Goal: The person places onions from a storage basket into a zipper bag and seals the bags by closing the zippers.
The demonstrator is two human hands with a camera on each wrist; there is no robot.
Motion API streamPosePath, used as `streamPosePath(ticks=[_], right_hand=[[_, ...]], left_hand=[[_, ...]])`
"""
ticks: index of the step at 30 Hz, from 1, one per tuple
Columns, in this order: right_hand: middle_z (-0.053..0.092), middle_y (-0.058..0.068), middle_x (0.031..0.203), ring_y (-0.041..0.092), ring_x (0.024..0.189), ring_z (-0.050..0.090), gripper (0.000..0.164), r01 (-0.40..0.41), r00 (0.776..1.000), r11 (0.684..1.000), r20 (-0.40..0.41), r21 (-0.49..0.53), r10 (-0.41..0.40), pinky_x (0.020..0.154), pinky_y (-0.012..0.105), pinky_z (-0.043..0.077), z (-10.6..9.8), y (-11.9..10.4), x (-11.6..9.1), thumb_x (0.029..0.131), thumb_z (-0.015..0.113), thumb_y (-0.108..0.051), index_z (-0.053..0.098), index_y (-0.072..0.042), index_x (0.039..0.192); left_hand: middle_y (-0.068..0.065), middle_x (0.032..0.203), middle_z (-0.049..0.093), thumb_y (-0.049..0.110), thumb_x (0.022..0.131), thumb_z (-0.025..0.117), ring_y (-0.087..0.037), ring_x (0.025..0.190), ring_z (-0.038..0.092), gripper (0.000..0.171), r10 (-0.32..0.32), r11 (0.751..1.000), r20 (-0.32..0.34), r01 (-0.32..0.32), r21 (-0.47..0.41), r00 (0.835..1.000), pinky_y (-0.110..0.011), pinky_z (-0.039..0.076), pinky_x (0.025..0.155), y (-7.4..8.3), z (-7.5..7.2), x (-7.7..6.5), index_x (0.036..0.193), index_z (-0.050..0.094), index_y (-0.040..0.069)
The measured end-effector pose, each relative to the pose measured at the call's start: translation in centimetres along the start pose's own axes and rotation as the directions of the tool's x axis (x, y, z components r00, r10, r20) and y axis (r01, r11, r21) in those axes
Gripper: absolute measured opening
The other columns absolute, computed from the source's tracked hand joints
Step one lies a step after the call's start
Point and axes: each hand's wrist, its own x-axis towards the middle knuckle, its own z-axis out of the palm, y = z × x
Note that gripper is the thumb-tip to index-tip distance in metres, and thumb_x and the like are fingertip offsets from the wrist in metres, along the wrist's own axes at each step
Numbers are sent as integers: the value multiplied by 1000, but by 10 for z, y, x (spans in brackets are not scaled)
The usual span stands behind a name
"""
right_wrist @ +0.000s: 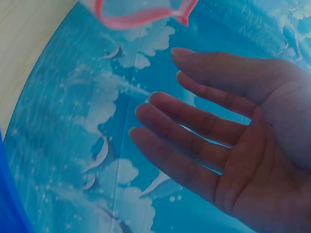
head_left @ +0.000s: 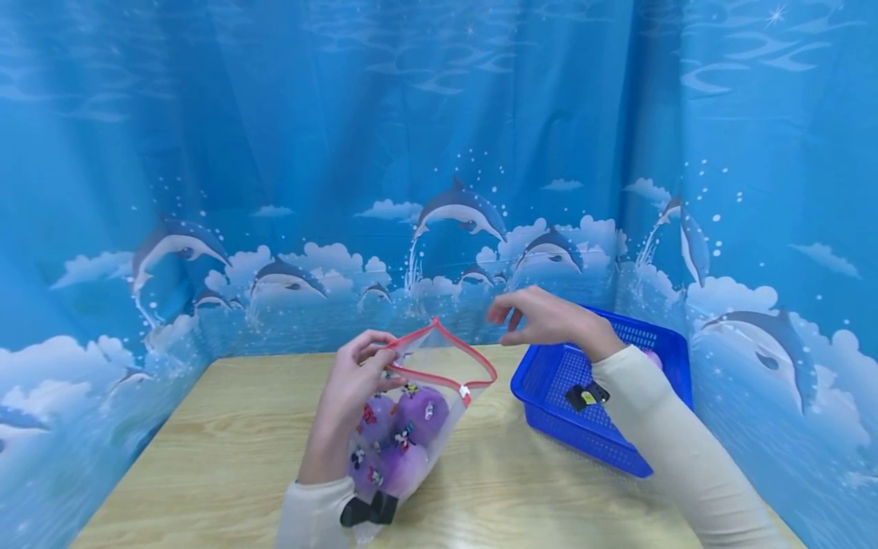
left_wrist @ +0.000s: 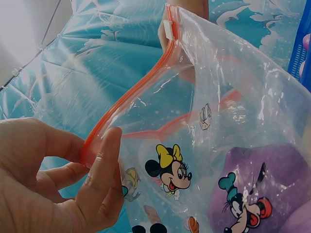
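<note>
A clear zip bag (head_left: 439, 450) with a red rim and cartoon prints stands on the table, its mouth gaping. Several purple balls (head_left: 423, 412) lie inside it. My left hand (head_left: 357, 389) pinches the bag's red rim at the left side, as the left wrist view also shows with the hand (left_wrist: 63, 174) at the rim's corner. To the right of the bag mouth, my right hand (head_left: 549, 320) hovers in the air with fingers relaxed. In the right wrist view that hand (right_wrist: 228, 131) holds nothing, and the bag's red rim (right_wrist: 141, 19) is a little way off.
A blue plastic basket (head_left: 583, 446) stands on the right of the wooden table (head_left: 240, 450), below my right forearm. A pinkish ball (head_left: 652, 357) lies in it, partly hidden by the sleeve. Blue dolphin-print curtains (head_left: 329, 152) surround the table.
</note>
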Motion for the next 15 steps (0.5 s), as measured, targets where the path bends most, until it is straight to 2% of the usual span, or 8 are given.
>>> streamPosePath(ticks=[8,15], right_hand=[[72,14,123,28,105,73,33,-51,999,998,8,-26,51,89,41,65,-7,30,-10,93,74,-12,68,-6,125],[73,14,119,33,109,71,32,-128,992,991,-4,-49,128,92,46,64,-9,63,-19,94,75,-17,69,-7,123]], left_hand=[[-23,118,62,9,105,53,-23,84,72,18,-2,1000,1,2,-4,1000,-33,67,78,0,0,0,118,63,3],[-23,114,61,8,105,53,-23,83,71,18,3,1000,3,-3,-6,1000,-32,67,76,0,2,1,117,64,2]])
